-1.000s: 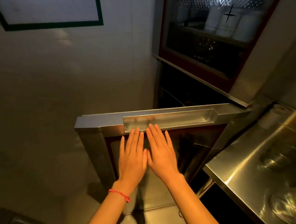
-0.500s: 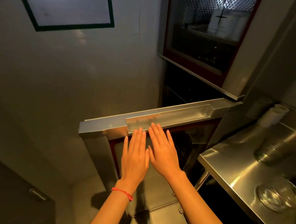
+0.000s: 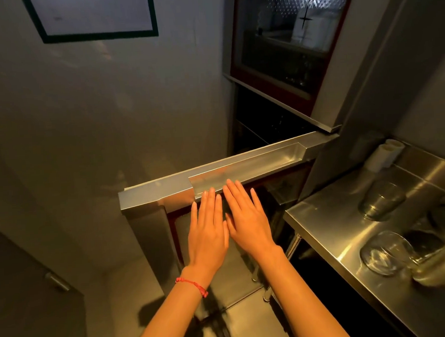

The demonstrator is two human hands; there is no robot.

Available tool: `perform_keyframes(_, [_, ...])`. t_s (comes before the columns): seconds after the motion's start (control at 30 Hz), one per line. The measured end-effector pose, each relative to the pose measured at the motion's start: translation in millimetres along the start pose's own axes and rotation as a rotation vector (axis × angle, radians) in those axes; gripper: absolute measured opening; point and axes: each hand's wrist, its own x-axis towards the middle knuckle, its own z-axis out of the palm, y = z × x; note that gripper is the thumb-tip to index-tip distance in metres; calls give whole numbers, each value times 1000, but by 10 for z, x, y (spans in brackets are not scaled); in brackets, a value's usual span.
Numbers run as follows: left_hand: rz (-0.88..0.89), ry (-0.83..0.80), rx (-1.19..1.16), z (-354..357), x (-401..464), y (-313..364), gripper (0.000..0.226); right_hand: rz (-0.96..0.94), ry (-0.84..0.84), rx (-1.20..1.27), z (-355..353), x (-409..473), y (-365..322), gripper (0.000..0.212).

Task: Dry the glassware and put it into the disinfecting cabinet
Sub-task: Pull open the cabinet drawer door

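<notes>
Stainless steel disinfecting cabinet (image 3: 340,64) fills my upper right, its lower steel-framed glass door (image 3: 165,190) swung out. Beside it the shiny steel table (image 3: 332,229) carries upturned clear glasses (image 3: 381,199). My left hand (image 3: 207,237) and right hand (image 3: 248,222) lie flat on the door, fingers (image 3: 210,197) straight, holding nothing.
</notes>
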Motion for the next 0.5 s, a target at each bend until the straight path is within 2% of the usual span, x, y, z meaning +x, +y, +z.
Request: perform_keyframes(0.5, [-131, 22, 73, -109, -128, 423, 49, -112, 14, 34, -150, -267, 300, 64])
